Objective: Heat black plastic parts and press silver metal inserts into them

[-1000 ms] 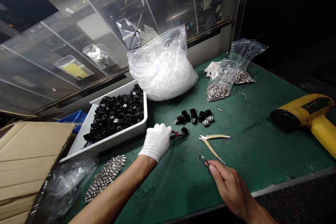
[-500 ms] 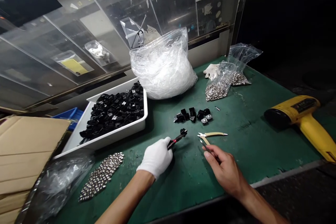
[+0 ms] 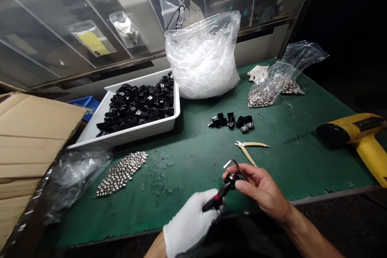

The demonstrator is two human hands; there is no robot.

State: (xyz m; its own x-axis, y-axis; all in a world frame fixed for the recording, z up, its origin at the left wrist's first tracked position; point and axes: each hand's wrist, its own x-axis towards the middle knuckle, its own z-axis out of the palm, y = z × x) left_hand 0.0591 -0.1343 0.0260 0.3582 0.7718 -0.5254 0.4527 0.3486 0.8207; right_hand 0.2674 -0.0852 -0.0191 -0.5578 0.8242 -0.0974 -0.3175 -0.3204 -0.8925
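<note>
My left hand [image 3: 192, 219], in a white glove, is closed around black and red pliers [image 3: 217, 200]. A small black part with a metal piece [image 3: 231, 179] sits at the tips of the pliers. My bare right hand [image 3: 261, 189] is closed on a bent metal hex key [image 3: 238, 167], and its fingertips touch the black part. Beyond my hands, cutters with cream handles [image 3: 246, 148] lie on the green table [image 3: 187, 169]. Several black parts [image 3: 230, 121] are grouped farther back.
A white tray [image 3: 145, 133] of black parts stands left, beside a bulging clear bag [image 3: 202, 64]. Metal pieces [image 3: 121, 174] are spread near left. Bags of small metal parts [image 3: 263, 96] lie back right. A yellow heat gun [image 3: 356, 129] is right, a cardboard box [image 3: 33, 137] left.
My two hands have come together near the table's front edge. The part in the pliers has moved right and nearer to me, meeting my right fingers. The camera view has shifted.
</note>
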